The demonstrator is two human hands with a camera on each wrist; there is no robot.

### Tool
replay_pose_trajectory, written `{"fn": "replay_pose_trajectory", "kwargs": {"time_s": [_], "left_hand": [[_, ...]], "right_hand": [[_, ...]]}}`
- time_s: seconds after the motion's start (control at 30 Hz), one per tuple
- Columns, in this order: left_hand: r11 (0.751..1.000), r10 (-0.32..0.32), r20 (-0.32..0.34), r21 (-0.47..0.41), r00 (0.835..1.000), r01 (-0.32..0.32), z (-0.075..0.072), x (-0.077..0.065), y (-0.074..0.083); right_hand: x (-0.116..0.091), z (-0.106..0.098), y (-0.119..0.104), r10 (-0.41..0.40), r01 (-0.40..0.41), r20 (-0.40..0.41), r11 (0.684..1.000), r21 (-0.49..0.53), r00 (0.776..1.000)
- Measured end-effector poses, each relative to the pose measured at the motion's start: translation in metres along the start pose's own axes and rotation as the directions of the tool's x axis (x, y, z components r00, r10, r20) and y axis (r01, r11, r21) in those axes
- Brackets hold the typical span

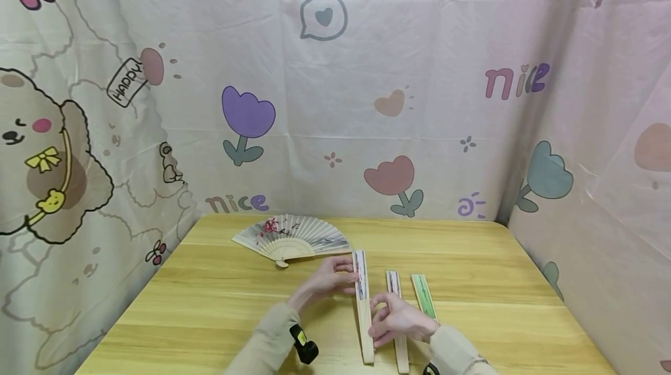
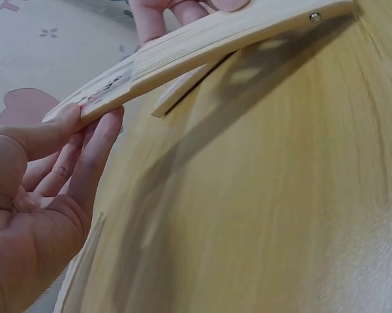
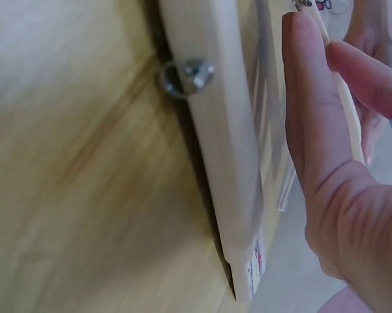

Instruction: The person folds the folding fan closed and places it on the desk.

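Observation:
A folded fan (image 1: 363, 305) with pale wooden ribs and a floral-printed end is held between both hands, above the table. Near its printed end, my left hand (image 1: 331, 276) pinches it between thumb and fingertips, as the left wrist view shows on the fan (image 2: 215, 49). Toward the riveted end, my right hand (image 1: 402, 318) pinches it with thumb and fingers. Under the right hand lies a second folded fan (image 1: 393, 282), its rivet end large in the right wrist view. Just right of that lies a green folded fan (image 1: 423, 293), partly covered by the right hand.
A spread fan (image 1: 290, 241) with red blossoms lies at the back left of the wooden table (image 1: 209, 305). Printed cloth (image 1: 325, 72) hangs behind the table and along both sides. A black device (image 1: 304, 345) is strapped to the left wrist.

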State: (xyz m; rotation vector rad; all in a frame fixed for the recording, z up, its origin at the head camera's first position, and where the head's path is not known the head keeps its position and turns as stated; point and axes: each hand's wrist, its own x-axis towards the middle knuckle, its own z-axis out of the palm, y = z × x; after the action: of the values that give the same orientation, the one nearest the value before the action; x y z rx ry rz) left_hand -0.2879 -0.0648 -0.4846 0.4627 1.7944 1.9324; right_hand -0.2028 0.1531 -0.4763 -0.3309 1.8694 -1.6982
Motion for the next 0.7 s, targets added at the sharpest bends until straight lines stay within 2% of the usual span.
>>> {"fn": "replay_pose_trajectory", "kwargs": {"time_s": [0.33,0.57,0.7], "left_hand": [[0.999,-0.007,-0.037,0.035,0.999,0.009,0.006,0.007,-0.013],[0.992,0.046,-0.073,0.119,0.996,-0.037,0.007,0.006,-0.013],[0.989,0.042,-0.085,0.148,0.995,-0.029,0.006,0.006,-0.013]], "right_hand": [[-0.003,0.002,0.002,0.044,-0.045,-0.034,0.998,-0.036,0.998],[-0.002,0.004,0.005,0.054,-0.058,-0.068,0.997,-0.055,0.996],[-0.001,0.006,0.004,0.058,-0.064,-0.087,0.996,-0.069,0.995]]}}
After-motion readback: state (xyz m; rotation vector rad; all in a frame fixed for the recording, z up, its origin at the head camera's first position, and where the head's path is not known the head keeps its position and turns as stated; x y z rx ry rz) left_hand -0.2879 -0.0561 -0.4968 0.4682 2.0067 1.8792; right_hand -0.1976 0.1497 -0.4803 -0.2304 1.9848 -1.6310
